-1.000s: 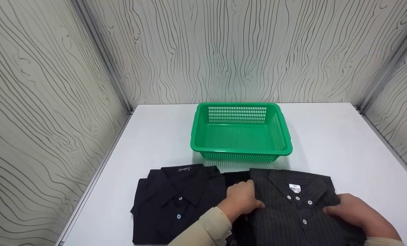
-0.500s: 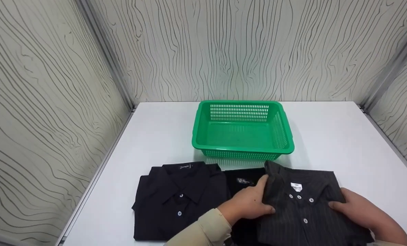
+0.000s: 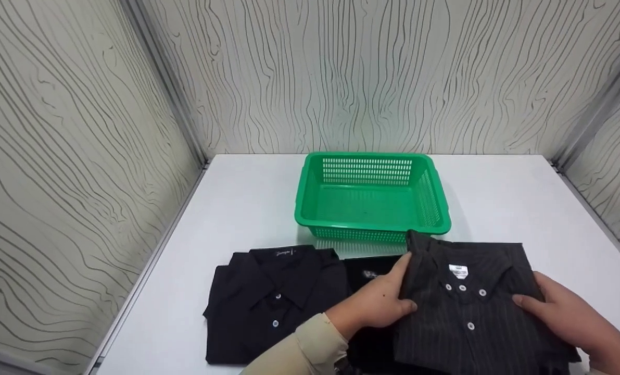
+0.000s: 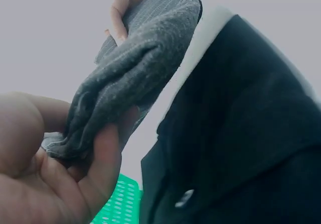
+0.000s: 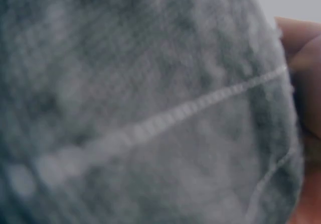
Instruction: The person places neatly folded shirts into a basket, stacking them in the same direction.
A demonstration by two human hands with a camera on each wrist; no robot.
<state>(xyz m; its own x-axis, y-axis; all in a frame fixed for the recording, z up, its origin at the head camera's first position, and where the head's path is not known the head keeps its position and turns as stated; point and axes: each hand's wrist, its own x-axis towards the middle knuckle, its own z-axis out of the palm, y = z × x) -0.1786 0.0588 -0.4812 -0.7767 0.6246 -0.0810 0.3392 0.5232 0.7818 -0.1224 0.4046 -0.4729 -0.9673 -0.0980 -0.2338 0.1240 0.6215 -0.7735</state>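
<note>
A folded dark striped shirt [image 3: 458,317] with a white label and white buttons is held between both hands at the front right. My left hand [image 3: 380,302] grips its left edge; in the left wrist view, thumb and fingers curl around the folded cloth [image 4: 135,58]. On the opposite edge, my right hand [image 3: 559,310] holds the shirt with the thumb on top; its other fingers are mostly hidden beneath. Blurred striped fabric [image 5: 150,108] fills the right wrist view. A black folded garment [image 3: 375,263] lies partly under the left hand and the shirt.
A folded navy shirt [image 3: 268,307] lies at the left on the white table [image 3: 497,192]. Behind the clothes stands a green plastic basket [image 3: 372,229] with nothing inside. Patterned panels [image 3: 362,78] enclose the table at the back and sides.
Both hands have raised the striped shirt and shifted it right and slightly toward the basket. More of the black garment beneath shows, with its neck label uncovered.
</note>
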